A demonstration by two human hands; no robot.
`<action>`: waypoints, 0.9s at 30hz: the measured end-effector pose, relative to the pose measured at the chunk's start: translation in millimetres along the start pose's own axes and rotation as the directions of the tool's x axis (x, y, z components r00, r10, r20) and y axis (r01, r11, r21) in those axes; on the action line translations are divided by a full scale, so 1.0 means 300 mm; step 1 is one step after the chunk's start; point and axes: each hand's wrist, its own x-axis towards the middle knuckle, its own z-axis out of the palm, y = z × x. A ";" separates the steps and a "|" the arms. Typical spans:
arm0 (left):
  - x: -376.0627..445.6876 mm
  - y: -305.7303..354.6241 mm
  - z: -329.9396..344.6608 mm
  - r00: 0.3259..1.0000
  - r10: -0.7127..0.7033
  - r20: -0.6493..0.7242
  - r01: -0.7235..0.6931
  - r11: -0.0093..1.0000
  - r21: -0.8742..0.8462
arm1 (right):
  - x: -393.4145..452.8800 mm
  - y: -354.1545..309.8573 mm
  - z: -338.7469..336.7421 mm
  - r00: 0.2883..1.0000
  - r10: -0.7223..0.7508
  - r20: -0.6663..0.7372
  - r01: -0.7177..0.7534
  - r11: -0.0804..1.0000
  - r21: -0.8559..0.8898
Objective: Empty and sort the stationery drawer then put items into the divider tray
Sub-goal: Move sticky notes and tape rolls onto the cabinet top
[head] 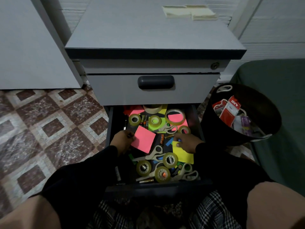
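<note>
I see both hands inside open drawer point(197, 123). Left hand point(122, 139) fingers pinch pink note pad point(144, 139). Right hand point(186, 140) fingers curl onto yellow note pad point(184, 155); tape rolls point(170, 159), scissors point(154, 153) lie just below fingers.

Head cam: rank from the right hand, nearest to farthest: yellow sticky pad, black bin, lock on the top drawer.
From the right hand:
1. yellow sticky pad: under its fingers, in the open drawer.
2. black bin: on the floor, right of the drawer.
3. lock: top drawer front, far up the cabinet.
</note>
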 end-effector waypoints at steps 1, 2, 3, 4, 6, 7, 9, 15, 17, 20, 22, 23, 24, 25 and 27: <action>-0.001 0.000 -0.001 1.000 -0.012 0.003 0.012 1.000 -0.022 | 0.002 -0.002 -0.002 1.000 -0.014 -0.022 0.015 0.997 0.069; -0.002 0.001 -0.001 1.000 -0.023 0.004 0.023 0.999 -0.049 | 0.002 -0.001 -0.003 1.000 -0.010 -0.028 0.014 0.992 0.126; -0.006 0.004 -0.001 0.999 -0.038 0.013 0.039 0.996 -0.086 | -0.002 -0.001 -0.009 1.000 0.011 -0.005 -0.010 0.986 0.166; -0.010 0.007 -0.001 0.998 -0.053 0.029 0.057 0.989 -0.135 | -0.004 0.004 -0.017 0.998 0.041 0.041 -0.048 0.983 0.177; -0.018 0.013 -0.001 0.994 -0.079 0.073 0.094 0.969 -0.226 | -0.018 0.004 -0.037 0.987 0.111 0.113 -0.122 0.987 0.103; -0.022 0.016 -0.003 0.992 -0.085 0.091 0.106 0.963 -0.248 | -0.023 0.003 -0.049 0.981 0.140 0.134 -0.146 0.989 0.036; -0.029 0.021 -0.005 0.989 -0.096 0.112 0.123 0.954 -0.273 | -0.026 0.000 -0.063 0.973 0.179 0.146 -0.169 0.982 -0.081; -0.016 0.000 0.004 0.995 -0.076 0.057 0.083 0.987 -0.136 | -0.019 0.020 -0.062 0.971 0.227 0.077 -0.239 0.940 0.242; -0.009 -0.015 0.001 0.995 -0.092 0.043 0.095 0.994 -0.062 | -0.034 0.001 -0.065 0.962 0.245 0.118 -0.272 0.842 0.467; -0.002 -0.036 -0.004 0.988 -0.094 0.126 0.088 0.995 0.053 | -0.037 -0.011 -0.055 0.940 0.264 0.214 -0.339 0.778 0.529; -0.005 -0.046 0.006 0.980 -0.071 0.187 0.047 0.991 0.127 | -0.032 0.007 -0.034 0.944 0.258 0.206 -0.330 0.732 0.596; -0.006 -0.046 0.013 0.980 -0.055 0.194 0.019 0.983 0.180 | -0.039 0.013 -0.028 0.951 0.258 0.172 -0.308 0.721 0.621; -0.006 -0.046 0.018 0.982 -0.040 0.185 -0.001 0.976 0.219 | -0.031 0.021 -0.020 0.954 0.267 0.138 -0.295 0.740 0.605; -0.007 -0.041 0.019 0.987 -0.026 0.161 -0.012 0.972 0.233 | -0.034 0.020 -0.019 0.959 0.259 0.118 -0.278 0.766 0.579; -0.004 -0.033 0.019 0.995 -0.032 0.098 0.009 0.972 0.233 | -0.024 0.023 -0.014 0.971 0.235 0.036 -0.223 0.851 0.476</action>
